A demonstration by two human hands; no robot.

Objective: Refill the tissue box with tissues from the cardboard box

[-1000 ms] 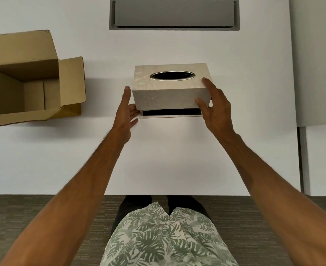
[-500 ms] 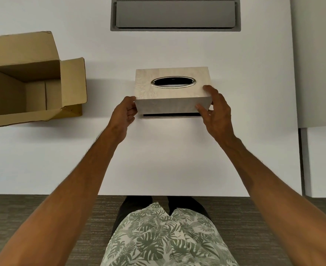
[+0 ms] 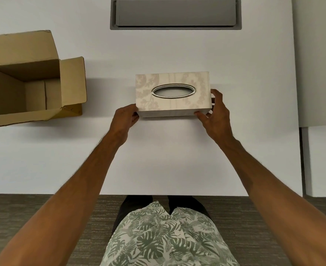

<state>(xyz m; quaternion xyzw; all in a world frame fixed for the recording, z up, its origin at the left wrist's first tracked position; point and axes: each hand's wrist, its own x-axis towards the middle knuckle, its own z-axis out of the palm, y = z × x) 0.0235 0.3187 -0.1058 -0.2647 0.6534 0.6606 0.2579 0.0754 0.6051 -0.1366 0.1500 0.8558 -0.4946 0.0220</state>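
Observation:
A pale beige tissue box (image 3: 172, 106) with a floral pattern and a silver-rimmed oval slot sits flat on the white table. Something pale shows through the slot. My left hand (image 3: 124, 117) grips its near left corner. My right hand (image 3: 215, 112) grips its right end, fingers wrapped round the side. An open brown cardboard box (image 3: 24, 83) lies on its side at the left edge of the table, its flaps spread. The part of its inside that I see holds nothing.
The white table (image 3: 158, 160) stretches toward me, its near edge above grey carpet. A grey recessed hatch (image 3: 175, 13) is set into the far middle of the table. A second white surface (image 3: 319, 73) adjoins on the right.
The tissue box cover has come down from a raised, tilted position until it sits flat, closing the dark gap under it. Both hands moved down with it and closed on its ends.

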